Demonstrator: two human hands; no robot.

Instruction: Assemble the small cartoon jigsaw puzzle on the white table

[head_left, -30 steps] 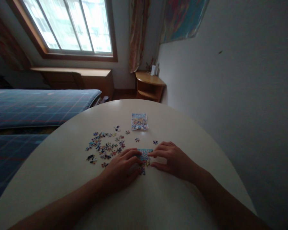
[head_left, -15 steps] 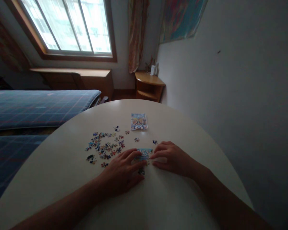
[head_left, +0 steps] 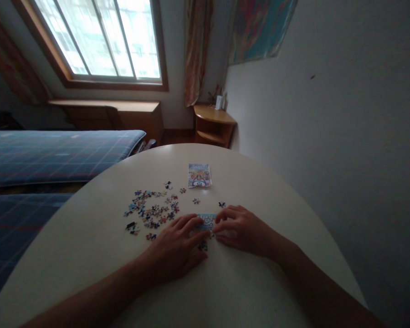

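A small joined patch of jigsaw puzzle (head_left: 206, 222) lies on the round white table (head_left: 259, 191), mostly blue with colourful parts. My left hand (head_left: 176, 246) lies flat on its left side, fingers spread over the pieces. My right hand (head_left: 241, 228) rests on its right side, fingertips pressing at the patch's edge. The fingertips of both hands almost meet over the puzzle. Part of the patch is hidden under my fingers.
Several loose puzzle pieces (head_left: 150, 210) are scattered left of my hands. A small printed picture card (head_left: 199, 175) lies farther back. Single pieces (head_left: 222, 204) sit near my right hand. A bed (head_left: 54, 152) stands left, a wall right, a corner shelf (head_left: 213, 123) behind.
My right hand has slid left, so its fingertips now cover more of the puzzle patch. My left hand has stayed pressed on the patch.
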